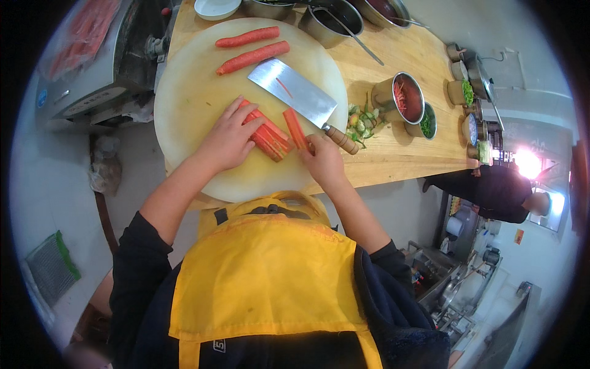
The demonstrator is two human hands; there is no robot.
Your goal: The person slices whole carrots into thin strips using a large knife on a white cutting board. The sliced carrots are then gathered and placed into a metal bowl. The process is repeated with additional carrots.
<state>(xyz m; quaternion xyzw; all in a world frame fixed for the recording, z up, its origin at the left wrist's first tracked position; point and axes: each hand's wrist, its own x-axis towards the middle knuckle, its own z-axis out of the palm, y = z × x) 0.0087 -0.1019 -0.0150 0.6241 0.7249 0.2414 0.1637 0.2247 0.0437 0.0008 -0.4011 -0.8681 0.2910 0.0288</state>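
Observation:
My left hand (233, 136) rests with spread fingers on a stack of long, thin carrot slices (269, 140) on a round white cutting board (184, 101). Just to its right, my right hand (324, 159) pinches the lower end of a flat carrot slice (294, 127). Beyond both hands lies a Chinese cleaver (295, 90), a thin carrot strip on its blade and its wooden handle (341, 138) pointing toward the board's right edge. Two whole peeled carrots (252, 57) (249, 37) lie at the far side of the board.
Pepper trimmings (362, 122) lie right of the board, near a metal container of carrot shreds (400, 99) and one of chopped greens (426, 122). A pot with a ladle (329, 27) and a white bowl (216, 9) stand at the back. A person (498, 191) stands beyond the wooden table's right end.

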